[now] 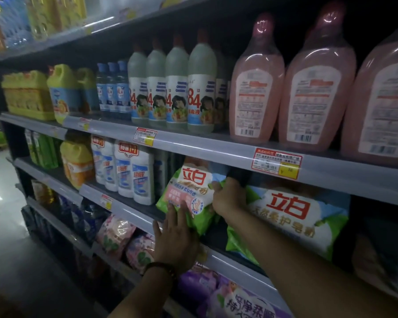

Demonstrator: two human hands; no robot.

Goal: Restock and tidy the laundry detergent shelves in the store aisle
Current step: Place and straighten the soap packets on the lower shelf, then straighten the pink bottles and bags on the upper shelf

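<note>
A green and white bag of washing powder (189,193) with red characters stands tilted at the front of the middle shelf (234,260). My right hand (228,198) grips its upper right edge. My left hand (177,239) lies flat against its lower front, fingers spread. A larger bag of the same brand (292,221) leans on the shelf just to the right, partly behind my right forearm.
White detergent bottles (133,173) stand left of the bag. Above are 84 disinfectant bottles (175,88) and big pink bottles (315,88). Pink floral bags (117,235) and a purple bag (239,301) fill the shelf below. The aisle floor (2,203) lies left.
</note>
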